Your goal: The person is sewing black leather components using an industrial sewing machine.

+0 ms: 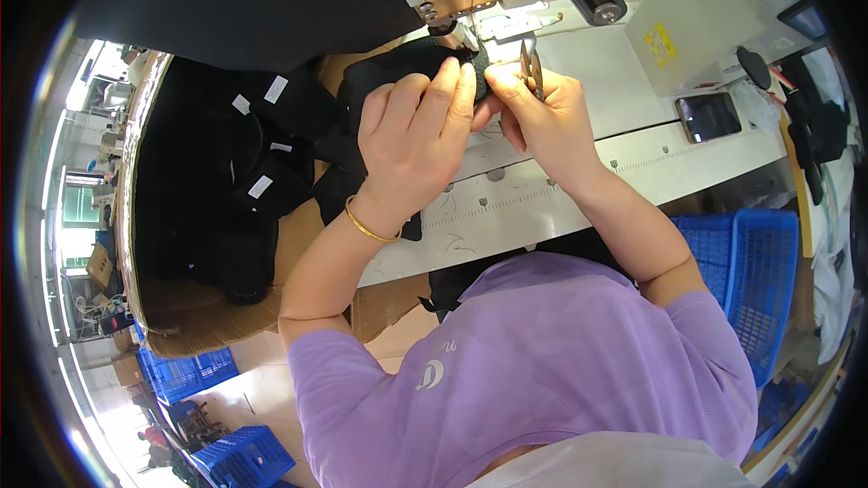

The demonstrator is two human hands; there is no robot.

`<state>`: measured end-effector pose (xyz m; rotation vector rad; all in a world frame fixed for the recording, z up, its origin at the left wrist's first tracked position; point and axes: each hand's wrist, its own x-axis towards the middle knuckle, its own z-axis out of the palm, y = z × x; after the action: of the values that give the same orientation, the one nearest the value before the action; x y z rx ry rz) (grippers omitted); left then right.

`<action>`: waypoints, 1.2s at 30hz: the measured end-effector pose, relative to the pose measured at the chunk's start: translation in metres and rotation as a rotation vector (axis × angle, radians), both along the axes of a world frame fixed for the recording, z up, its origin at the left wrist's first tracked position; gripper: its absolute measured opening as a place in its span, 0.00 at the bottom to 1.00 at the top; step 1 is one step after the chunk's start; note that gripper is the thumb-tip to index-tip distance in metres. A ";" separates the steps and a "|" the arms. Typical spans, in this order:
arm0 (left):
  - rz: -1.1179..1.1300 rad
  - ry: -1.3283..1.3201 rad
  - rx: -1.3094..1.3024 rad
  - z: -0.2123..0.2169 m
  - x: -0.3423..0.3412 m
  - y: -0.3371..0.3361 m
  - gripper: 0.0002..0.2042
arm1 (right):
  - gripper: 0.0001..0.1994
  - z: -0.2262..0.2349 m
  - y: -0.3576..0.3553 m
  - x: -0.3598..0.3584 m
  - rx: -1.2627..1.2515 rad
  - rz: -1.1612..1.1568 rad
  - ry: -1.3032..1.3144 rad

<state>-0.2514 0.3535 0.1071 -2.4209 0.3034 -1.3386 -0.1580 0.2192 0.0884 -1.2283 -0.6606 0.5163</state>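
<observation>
A black fabric piece (391, 63) lies on the white sewing machine bed, its edge under the machine's needle area (463, 34). My left hand (411, 131) is closed on this fabric, fingertips pressed together close to the needle area. Opposite it, my right hand (547, 117) pinches near the fabric's dark curved edge. A pair of dark thread snips (532, 68) is tucked in my right hand, blades pointing up past the fingers. The fingertips partly hide the fabric's edge.
The sewing machine head (461, 0) hangs just above my hands. Black pieces with white labels (260, 186) fill a cardboard box (298, 258) at the left. A phone (708, 117) lies on the table at the right, above a blue plastic crate (764, 280).
</observation>
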 end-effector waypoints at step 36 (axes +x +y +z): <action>0.028 0.092 -0.110 0.003 0.013 -0.031 0.12 | 0.16 0.001 -0.010 0.007 0.051 0.051 0.085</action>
<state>-0.2387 0.3222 0.1104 -2.5730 0.2236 -1.2647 -0.1514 0.2091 0.0895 -1.1383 -0.6305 0.5875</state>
